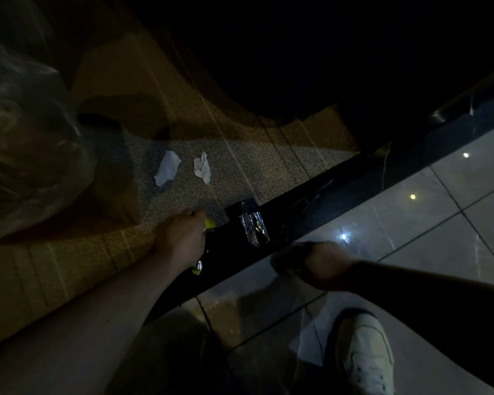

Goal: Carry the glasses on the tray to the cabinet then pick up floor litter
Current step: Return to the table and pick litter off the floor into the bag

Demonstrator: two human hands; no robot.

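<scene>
In dim light my left hand (183,235) reaches down to the carpet edge, fingers closed around a yellow-green wrapper (210,223); a silver and yellow end of it (198,267) shows below my wrist. Two crumpled white tissues (167,168) (202,167) lie on the carpet just beyond the hand. A clear shiny plastic wrapper (253,226) rests on the black threshold strip (325,195), right of my left hand. My right hand (322,263) hovers over the strip's near edge, curled; I cannot see whether it holds anything.
A large clear plastic bag (26,132) fills the left side. Woven carpet (240,155) lies beyond the black strip, glossy floor tiles (439,218) on the near side. A dark rounded furniture shape (325,67) looms at the top. My white shoe (365,354) stands at the bottom right.
</scene>
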